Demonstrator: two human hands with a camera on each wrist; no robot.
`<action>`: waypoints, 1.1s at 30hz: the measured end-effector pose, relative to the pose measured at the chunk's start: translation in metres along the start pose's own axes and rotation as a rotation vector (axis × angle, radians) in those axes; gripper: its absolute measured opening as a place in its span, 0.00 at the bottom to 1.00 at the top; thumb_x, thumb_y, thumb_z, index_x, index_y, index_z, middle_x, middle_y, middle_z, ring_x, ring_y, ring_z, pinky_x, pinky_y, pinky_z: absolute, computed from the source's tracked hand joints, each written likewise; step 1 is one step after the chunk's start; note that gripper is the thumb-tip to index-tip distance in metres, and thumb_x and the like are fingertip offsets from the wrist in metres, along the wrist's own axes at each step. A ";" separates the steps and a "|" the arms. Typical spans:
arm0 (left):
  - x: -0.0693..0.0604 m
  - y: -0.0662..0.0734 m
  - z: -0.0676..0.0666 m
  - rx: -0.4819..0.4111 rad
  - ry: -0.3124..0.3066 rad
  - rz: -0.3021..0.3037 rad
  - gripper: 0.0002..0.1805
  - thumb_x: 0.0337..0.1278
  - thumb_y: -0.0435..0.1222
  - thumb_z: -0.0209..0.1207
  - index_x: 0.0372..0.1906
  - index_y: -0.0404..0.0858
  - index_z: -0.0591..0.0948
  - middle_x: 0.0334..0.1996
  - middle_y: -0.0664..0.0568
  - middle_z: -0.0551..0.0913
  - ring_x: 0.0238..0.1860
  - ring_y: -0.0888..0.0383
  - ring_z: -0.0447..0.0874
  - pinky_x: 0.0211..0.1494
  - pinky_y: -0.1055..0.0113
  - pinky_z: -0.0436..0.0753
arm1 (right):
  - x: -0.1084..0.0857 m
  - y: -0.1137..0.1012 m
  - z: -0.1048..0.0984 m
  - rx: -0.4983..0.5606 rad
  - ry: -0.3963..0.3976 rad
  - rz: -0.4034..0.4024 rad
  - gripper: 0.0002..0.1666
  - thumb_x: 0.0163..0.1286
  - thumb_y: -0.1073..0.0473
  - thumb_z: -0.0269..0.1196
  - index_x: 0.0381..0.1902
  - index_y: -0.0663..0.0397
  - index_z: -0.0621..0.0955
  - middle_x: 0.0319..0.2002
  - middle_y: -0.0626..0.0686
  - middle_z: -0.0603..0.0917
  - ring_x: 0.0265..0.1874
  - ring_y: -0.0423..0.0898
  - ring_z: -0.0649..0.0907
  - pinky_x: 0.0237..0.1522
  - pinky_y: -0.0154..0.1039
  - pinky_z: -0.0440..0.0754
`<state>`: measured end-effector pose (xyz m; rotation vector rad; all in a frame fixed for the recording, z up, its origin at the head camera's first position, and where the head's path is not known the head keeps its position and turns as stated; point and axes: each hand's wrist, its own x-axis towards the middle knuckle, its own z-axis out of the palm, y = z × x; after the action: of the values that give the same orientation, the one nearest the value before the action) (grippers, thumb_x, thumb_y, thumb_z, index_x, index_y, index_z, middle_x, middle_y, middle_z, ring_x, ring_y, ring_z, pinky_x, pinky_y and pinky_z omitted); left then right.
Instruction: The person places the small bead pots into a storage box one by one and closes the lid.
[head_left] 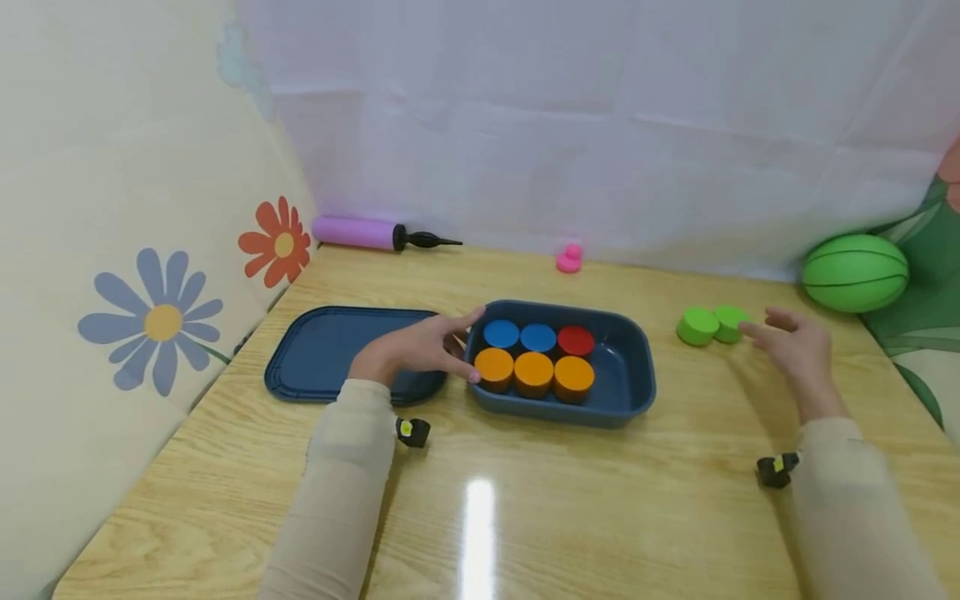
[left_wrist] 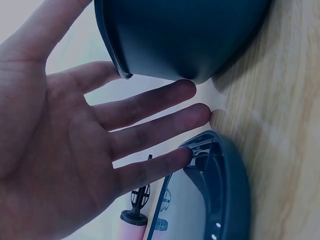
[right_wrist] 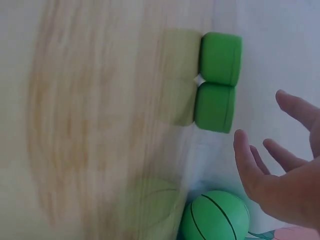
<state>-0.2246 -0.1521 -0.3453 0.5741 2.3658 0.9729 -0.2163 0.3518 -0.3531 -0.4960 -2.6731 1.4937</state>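
Green, plastic-looking squat cylinders (head_left: 698, 327) seem light and firm, best pinched by their sides; the right hand (head_left: 798, 354) and left hand (head_left: 415, 346) both have fingers spread.

We see the left arm (head_left: 330, 500) and right arm (head_left: 862, 508) reach forward, both in pale sleeves to the wrist. At the left wrist (head_left: 371, 371) the left grip (head_left: 416, 343) angles rightward; up close we see its palm bare and its fingers (left_wrist: 150, 104) straight and spread. The right grip (head_left: 798, 346) angles inward, holding nothing, and we see its fingers (right_wrist: 245, 155) apart and loosely bent.
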 end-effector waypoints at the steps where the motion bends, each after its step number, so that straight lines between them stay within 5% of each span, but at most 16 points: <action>1: 0.000 0.000 0.000 -0.002 0.001 -0.002 0.60 0.55 0.47 0.73 0.82 0.55 0.44 0.76 0.41 0.63 0.62 0.48 0.77 0.69 0.49 0.76 | 0.002 0.001 -0.001 -0.031 -0.006 -0.018 0.49 0.71 0.42 0.64 0.78 0.62 0.59 0.76 0.68 0.62 0.34 0.27 0.81 0.36 0.18 0.74; 4: 0.000 -0.001 -0.001 -0.004 0.004 -0.002 0.60 0.54 0.47 0.73 0.82 0.56 0.44 0.76 0.41 0.63 0.62 0.49 0.77 0.69 0.49 0.75 | 0.007 0.003 -0.002 -0.100 -0.033 -0.059 0.49 0.72 0.42 0.63 0.79 0.62 0.58 0.76 0.68 0.60 0.53 0.50 0.84 0.36 0.18 0.73; 7: 0.000 -0.002 -0.001 -0.005 0.004 -0.003 0.60 0.54 0.48 0.73 0.82 0.57 0.44 0.75 0.40 0.64 0.61 0.49 0.77 0.69 0.49 0.75 | 0.013 0.003 -0.001 -0.133 -0.079 -0.094 0.49 0.73 0.44 0.62 0.79 0.62 0.55 0.77 0.68 0.57 0.71 0.68 0.68 0.52 0.35 0.83; 11: 0.000 -0.002 -0.002 0.001 0.004 -0.007 0.60 0.54 0.48 0.73 0.82 0.56 0.44 0.75 0.40 0.64 0.61 0.49 0.78 0.68 0.49 0.76 | 0.019 0.003 0.002 -0.123 -0.129 -0.096 0.50 0.73 0.46 0.63 0.80 0.60 0.53 0.78 0.68 0.54 0.73 0.70 0.63 0.54 0.36 0.83; 14: 0.000 -0.002 -0.002 0.003 0.004 -0.002 0.60 0.54 0.48 0.73 0.82 0.56 0.44 0.76 0.40 0.64 0.61 0.49 0.78 0.68 0.49 0.76 | 0.022 0.004 0.004 -0.121 -0.136 -0.105 0.49 0.73 0.48 0.64 0.80 0.63 0.54 0.77 0.69 0.56 0.72 0.70 0.65 0.37 0.18 0.76; 18: 0.000 -0.002 0.000 0.005 -0.001 0.002 0.60 0.55 0.47 0.73 0.82 0.56 0.44 0.76 0.40 0.63 0.62 0.49 0.78 0.68 0.49 0.76 | 0.023 0.005 0.007 -0.150 -0.115 -0.130 0.47 0.72 0.52 0.65 0.78 0.66 0.56 0.75 0.72 0.60 0.70 0.71 0.68 0.39 0.20 0.75; 22: 0.000 -0.002 -0.001 0.006 0.001 0.000 0.60 0.55 0.47 0.73 0.82 0.56 0.44 0.75 0.40 0.64 0.61 0.49 0.78 0.68 0.49 0.76 | 0.023 0.004 0.011 -0.166 -0.085 -0.137 0.46 0.72 0.54 0.65 0.77 0.68 0.57 0.74 0.73 0.61 0.68 0.71 0.69 0.53 0.39 0.82; 27: 0.001 -0.002 0.000 0.006 0.000 0.007 0.59 0.55 0.47 0.73 0.82 0.56 0.44 0.76 0.40 0.63 0.61 0.49 0.78 0.67 0.50 0.77 | 0.024 0.006 0.012 -0.167 -0.085 -0.121 0.47 0.72 0.55 0.64 0.77 0.69 0.56 0.73 0.76 0.60 0.70 0.73 0.66 0.69 0.62 0.69; 29: 0.002 -0.003 0.000 0.008 -0.002 0.009 0.59 0.55 0.47 0.73 0.82 0.56 0.44 0.76 0.40 0.63 0.61 0.49 0.78 0.67 0.50 0.77 | 0.025 0.006 0.012 -0.173 -0.094 -0.107 0.47 0.72 0.54 0.64 0.77 0.70 0.55 0.73 0.77 0.60 0.70 0.73 0.66 0.67 0.59 0.73; 33: 0.002 -0.004 0.000 0.009 -0.004 0.008 0.59 0.56 0.46 0.73 0.82 0.55 0.43 0.75 0.40 0.64 0.61 0.49 0.78 0.67 0.50 0.77 | 0.027 0.007 0.012 -0.193 -0.104 -0.101 0.47 0.72 0.54 0.64 0.77 0.71 0.56 0.71 0.79 0.62 0.65 0.70 0.73 0.45 0.28 0.82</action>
<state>-0.2267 -0.1536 -0.3486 0.5888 2.3666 0.9643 -0.2420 0.3528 -0.3689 -0.2932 -2.8910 1.2767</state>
